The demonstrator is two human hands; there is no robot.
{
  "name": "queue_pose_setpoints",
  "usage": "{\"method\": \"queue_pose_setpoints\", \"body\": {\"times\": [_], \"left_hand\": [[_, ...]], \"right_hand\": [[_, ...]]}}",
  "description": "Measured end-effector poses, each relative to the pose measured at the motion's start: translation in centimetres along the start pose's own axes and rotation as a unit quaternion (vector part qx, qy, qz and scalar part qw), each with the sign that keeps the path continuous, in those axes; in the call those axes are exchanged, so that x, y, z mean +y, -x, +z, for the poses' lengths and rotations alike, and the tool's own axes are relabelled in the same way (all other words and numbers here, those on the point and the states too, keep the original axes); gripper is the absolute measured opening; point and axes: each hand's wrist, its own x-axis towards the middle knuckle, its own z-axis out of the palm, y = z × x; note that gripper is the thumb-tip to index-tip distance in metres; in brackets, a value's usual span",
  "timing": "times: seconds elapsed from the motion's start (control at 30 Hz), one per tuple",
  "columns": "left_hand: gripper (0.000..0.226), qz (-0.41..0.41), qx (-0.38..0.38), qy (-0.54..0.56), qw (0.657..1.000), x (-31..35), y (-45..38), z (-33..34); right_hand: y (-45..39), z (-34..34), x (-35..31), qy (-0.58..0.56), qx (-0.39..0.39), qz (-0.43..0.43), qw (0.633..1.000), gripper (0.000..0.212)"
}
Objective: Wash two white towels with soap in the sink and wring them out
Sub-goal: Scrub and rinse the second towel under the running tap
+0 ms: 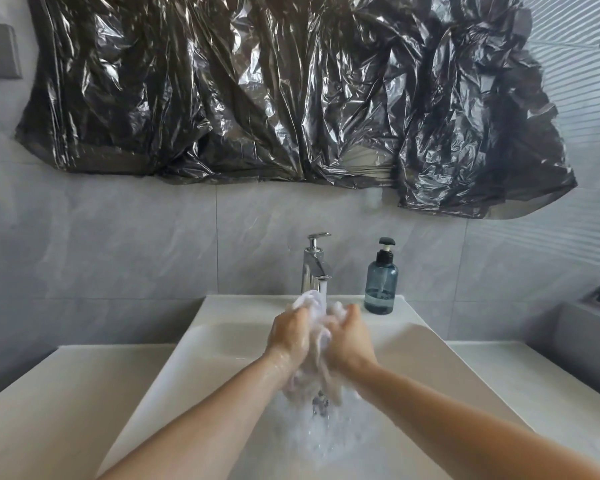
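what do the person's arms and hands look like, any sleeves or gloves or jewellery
Both forearms are bare as far as the view reaches: no sleeves show. The left hand and right hand wear no gloves, and no rings, watch or bracelets can be seen. Hands and left wrist look wet and shiny.

This is a bathroom in a home. A pale rectangular basin sink [222, 327] sits in a light stone counter [49, 393], with a chrome single-lever faucet [314, 265] running at 12 o'clock and a blue-grey pump soap bottle [381, 282] at 1 o'clock. Large grey wall tiles [136, 244] rise behind, and crumpled black plastic sheeting [274, 91] covers the wall above.
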Motion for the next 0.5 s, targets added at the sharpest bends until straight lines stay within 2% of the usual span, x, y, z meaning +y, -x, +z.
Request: {"method": "queue_pose_setpoints", "body": {"times": [0.1, 0.17, 0.2, 0.33, 0.43, 0.5], "left_hand": [[0.026, -0.014, -0.015, -0.034, 0.999, 0.1, -0.5, -0.3], [0.023, -0.023, 0.017, -0.027, 0.999, -0.3, -0.8, -0.6], [0.021, -0.042, 0.008, 0.002, 0.999, -0.4, -0.6, -0.6], [0.027, -0.054, -0.056, -0.041, 0.996, -0.6, -0.3, -0.7], [0.046, -0.056, -0.109, -0.065, 0.99, -0.6, -0.9, -1.6], [0.036, -0.103, -0.152, -0.064, 0.981, -0.2, -0.8, -2.4]], "right_hand": [[1.8, 0.8, 0.1, -0.007, -0.026, -0.033, 0.999, 0.008], [1.4, 0.8, 0.1, 0.032, -0.042, -0.051, 0.997, 0.014], [0.8, 0.4, 0.0, 0.055, -0.043, -0.049, 0.996, 0.019], [-0.5, -1.0, 0.6, 0.102, -0.05, -0.015, 0.993, 0.026], [-0.5, -2.4, 1.3, 0.145, -0.084, -0.009, 0.986, 0.024], [-1.0, -3.5, 1.5, 0.201, -0.108, 0.004, 0.974, 0.032]]}}
